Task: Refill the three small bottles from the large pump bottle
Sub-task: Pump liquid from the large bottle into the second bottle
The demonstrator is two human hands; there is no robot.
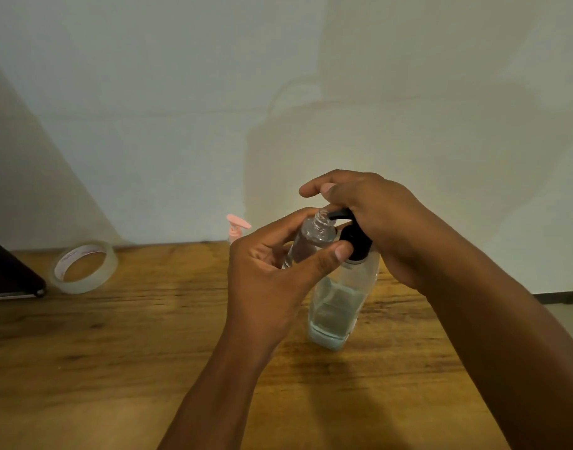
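The left hand point(272, 274) has its grip clamped around a small bottle point(306, 241), tipped so its open mouth touches the black pump point(350, 232). The right hand point(372, 219) rests on top of the pump, fingers curled over it. The large pump bottle point(340, 303) stands on the bench point(148, 336), right of the middle. This looks like the filling step. Next, push the pump down slowly and hold the mouth under the spout.

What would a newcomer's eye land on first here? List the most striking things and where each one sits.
First, the two hands at centre: the left hand holds a small clear bottle tilted, its open neck at the black spout, while the right hand rests on the pump of the large pump bottle, which stands on the wooden table. Next, a roll of clear tape lies at the left, and a pink pump top shows by the wall.
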